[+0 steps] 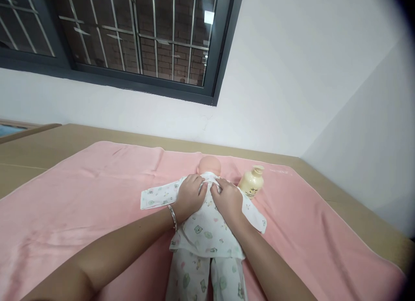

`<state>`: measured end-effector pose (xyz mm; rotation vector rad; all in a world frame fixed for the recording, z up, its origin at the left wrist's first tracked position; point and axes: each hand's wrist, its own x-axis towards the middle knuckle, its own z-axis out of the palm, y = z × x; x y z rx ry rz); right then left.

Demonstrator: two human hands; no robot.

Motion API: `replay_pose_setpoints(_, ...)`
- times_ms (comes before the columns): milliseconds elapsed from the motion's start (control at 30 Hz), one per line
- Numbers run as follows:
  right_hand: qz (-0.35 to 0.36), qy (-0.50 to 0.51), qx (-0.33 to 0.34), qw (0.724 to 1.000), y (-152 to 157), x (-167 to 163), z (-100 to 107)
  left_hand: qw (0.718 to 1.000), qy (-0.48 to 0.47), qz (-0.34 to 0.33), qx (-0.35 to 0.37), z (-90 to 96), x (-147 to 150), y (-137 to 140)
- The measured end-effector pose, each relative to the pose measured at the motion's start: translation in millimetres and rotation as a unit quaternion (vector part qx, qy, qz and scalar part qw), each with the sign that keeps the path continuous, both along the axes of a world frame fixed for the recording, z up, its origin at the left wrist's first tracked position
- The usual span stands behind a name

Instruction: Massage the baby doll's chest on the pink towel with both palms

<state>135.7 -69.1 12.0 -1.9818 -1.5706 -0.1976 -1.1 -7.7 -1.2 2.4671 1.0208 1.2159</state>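
A bald baby doll (210, 164) in a white long-sleeved printed top (207, 225) and matching trousers (192, 275) lies stretched out, head away from me. Its face does not show. My left hand (190, 196) rests on the upper body by the doll's left-side shoulder in view, and my right hand (228, 200) rests on the opposite shoulder. Both are open, fingers curved over the cloth and thumbs pointing inward near the neckline. The fingertips are partly hidden. A silver bangle (173, 217) circles my left wrist.
A pale yellow pump bottle (252, 182) stands beside the doll, right of my right hand. Under everything spreads a pink towel (106, 193) on a tan surface (39, 147). Behind are a white wall (266, 76) and a dark-framed barred window (142, 37).
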Motion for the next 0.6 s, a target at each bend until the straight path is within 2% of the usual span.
replay_pose_setpoints(133, 0.009, -0.004, -0.024, 1.000, 2.3, 3.4, 0.1, 0.999, 0.037, 0.026, -0.010, 1.6, 1.9, 2.4)
replay_pose_setpoints(333, 0.026, -0.003, -0.052, 0.998, 1.7, 3.3, 5.1, 0.999, 0.044, 0.009, -0.027, 3.0, 3.6, 5.2)
replay_pose_setpoints(600, 0.077, -0.040, -0.051, 0.995, 0.9, 6.7, 3.2, 0.998, 0.058, 0.012, -0.028, -0.1, 2.5, 6.6)
